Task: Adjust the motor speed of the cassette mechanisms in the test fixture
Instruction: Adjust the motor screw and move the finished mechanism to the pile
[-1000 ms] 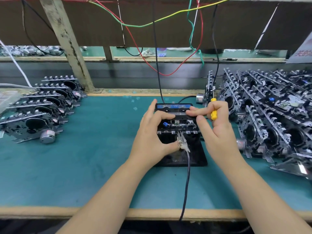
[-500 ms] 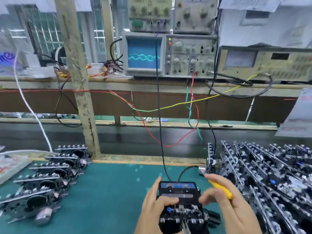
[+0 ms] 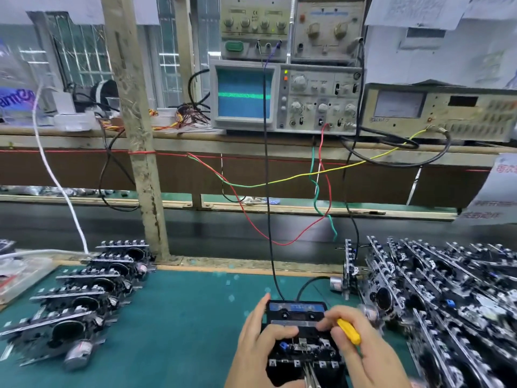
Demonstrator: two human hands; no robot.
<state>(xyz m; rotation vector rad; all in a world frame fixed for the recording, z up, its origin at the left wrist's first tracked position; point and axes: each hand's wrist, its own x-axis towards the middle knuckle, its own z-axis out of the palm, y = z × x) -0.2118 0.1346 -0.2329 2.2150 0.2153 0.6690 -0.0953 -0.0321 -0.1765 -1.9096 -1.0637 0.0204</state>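
Head view: both hands, left (image 3: pixel 258 343) gripping boxy black cassette mechanism (image 3: pixel 300 336), right (image 3: pixel 361 351) pinching slim yellow screwdriver (image 3: pixel 348 331).

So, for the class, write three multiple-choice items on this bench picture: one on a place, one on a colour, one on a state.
1. Where does the oscilloscope stand?
A. on the shelf above the green mat
B. on the mat
C. on the floor

2. What colour is the screwdriver handle in the right hand?
A. red
B. yellow
C. blue

3. What is the left hand doing?
A. hanging idle
B. turning an oscilloscope knob
C. holding the cassette mechanism in the test fixture

Answers: 1 A, it sits on the raised wooden shelf; 2 B, the handle between the fingers is yellow; 3 C, its fingers curl over the mechanism.
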